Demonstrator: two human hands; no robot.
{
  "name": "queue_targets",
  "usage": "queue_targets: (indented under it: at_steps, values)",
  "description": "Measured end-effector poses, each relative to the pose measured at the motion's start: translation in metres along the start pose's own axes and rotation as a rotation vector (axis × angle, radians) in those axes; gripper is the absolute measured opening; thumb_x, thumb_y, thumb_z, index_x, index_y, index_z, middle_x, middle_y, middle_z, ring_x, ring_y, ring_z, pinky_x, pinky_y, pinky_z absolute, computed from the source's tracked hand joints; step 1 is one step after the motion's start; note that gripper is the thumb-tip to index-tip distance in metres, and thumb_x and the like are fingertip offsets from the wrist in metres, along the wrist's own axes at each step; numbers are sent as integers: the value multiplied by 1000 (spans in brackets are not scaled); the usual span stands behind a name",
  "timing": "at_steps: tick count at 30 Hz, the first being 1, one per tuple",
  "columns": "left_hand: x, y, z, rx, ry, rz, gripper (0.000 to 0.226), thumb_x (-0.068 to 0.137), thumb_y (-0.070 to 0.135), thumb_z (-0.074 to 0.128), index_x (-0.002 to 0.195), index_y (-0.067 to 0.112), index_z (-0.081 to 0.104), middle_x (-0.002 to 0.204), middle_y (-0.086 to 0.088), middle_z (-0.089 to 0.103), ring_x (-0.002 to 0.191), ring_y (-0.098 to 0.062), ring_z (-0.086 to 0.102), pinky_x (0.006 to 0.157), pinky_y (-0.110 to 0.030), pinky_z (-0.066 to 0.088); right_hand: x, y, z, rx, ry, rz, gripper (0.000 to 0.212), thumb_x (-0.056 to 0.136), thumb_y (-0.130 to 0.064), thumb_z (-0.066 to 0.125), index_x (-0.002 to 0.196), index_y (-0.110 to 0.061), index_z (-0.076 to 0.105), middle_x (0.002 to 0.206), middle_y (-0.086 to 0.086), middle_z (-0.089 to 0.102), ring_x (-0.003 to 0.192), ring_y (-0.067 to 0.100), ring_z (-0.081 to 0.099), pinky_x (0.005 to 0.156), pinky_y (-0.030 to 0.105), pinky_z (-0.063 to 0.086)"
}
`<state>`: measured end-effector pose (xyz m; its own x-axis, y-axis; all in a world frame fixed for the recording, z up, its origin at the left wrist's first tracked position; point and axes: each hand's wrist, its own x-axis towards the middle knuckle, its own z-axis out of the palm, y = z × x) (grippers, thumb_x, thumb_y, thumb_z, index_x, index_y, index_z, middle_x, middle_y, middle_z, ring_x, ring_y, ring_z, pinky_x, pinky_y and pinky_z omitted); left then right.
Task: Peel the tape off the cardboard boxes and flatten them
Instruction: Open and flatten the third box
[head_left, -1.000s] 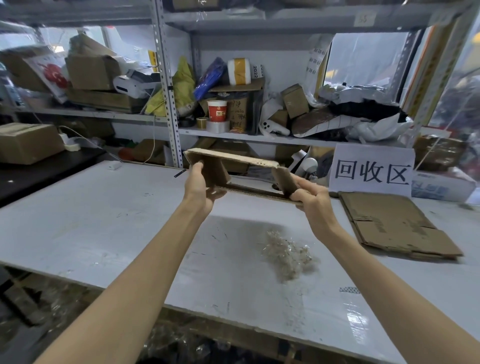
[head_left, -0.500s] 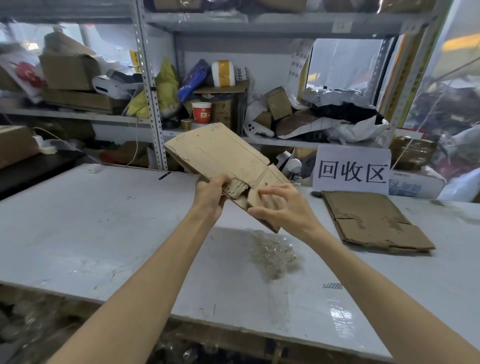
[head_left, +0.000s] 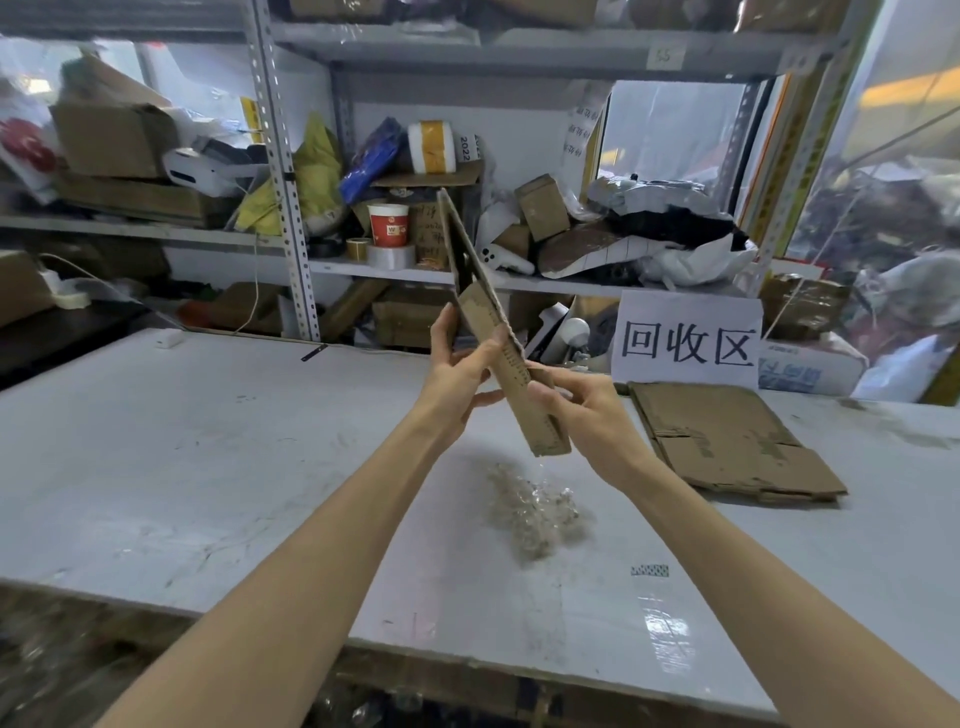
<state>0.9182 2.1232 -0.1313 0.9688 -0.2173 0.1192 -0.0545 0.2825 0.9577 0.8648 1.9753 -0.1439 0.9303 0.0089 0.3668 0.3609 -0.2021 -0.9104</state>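
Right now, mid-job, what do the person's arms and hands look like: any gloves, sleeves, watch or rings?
The left hand and right hand are bare: no gloves, and no rings visible. Both forearms are uncovered right to the frame's edge, with no sleeves, watch, wristband or markings showing.

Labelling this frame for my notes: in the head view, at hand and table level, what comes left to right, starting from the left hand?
left hand → held cardboard box → right hand → flattened cardboard lying on the table
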Motion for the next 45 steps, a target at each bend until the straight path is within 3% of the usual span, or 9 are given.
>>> queue_targets:
  at_steps: [4,9,15,19,24,30,33,40,45]
  values:
    - [2,2,-6,-28,-14,68,79,91,28,67,149,40,15,116,-4,64,113,-29,64,96,-54,52,5,-4,-6,-8,110,-11,26,98,-16,52,119,-13,67,94,5,72,82,18,64,74,37,54]
    - [4,3,-15,-99,52,82,80,76,20,67,143,29,25,120,-15,54,100,-33,66,88,-50,57,14,-5,-7,-24,458,-53,26,102,-22,44,114,-13,66,72,-5,51,57,-3,48,49,8,35]
    - [3,-1,-25,-134,106,157,59,86,-7,63,128,20,32,114,-15,51,90,-27,65,86,-43,59,23,-1,-18,180,624,94,32,102,-36,39,126,-23,55,104,-4,60,100,13,54,76,22,48]
    - [2,-1,-19,-207,94,126,67,73,27,76,122,14,32,120,-16,53,95,-21,70,89,-42,58,17,4,-24,568,492,253,51,90,-38,61,135,-24,39,123,9,58,110,30,58,83,57,55]
    - [7,-8,-3,-1,224,18,33,87,13,73,102,8,43,111,-13,58,94,-20,63,85,-34,56,19,7,-42,929,633,302,60,73,-18,80,122,-6,49,121,15,62,105,28,64,87,44,56]
    - [9,-40,39,37,250,-25,55,78,-12,72,111,14,36,108,0,48,97,-17,58,67,-25,56,17,34,-59,770,695,406,83,64,9,80,133,0,36,122,19,60,100,31,65,56,36,58]
    - [12,-61,68,33,220,-40,70,79,-13,70,117,24,24,111,-5,51,101,-20,57,63,-26,55,15,49,-82,730,802,423,70,71,20,68,120,-18,36,113,14,55,81,19,62,73,41,59]
    - [66,-84,111,67,330,-80,72,82,11,77,136,22,31,123,-10,54,107,-24,59,94,-46,53,-13,74,-201,425,845,537,60,68,25,57,125,12,43,107,21,62,79,30,63,50,31,56]
    - [104,-99,147,325,-85,-309,35,91,0,63,125,-7,56,108,-20,66,79,-25,66,51,-30,57,-25,96,-273,240,785,567,69,76,16,58,136,1,28,119,14,55,92,28,63,56,32,50]
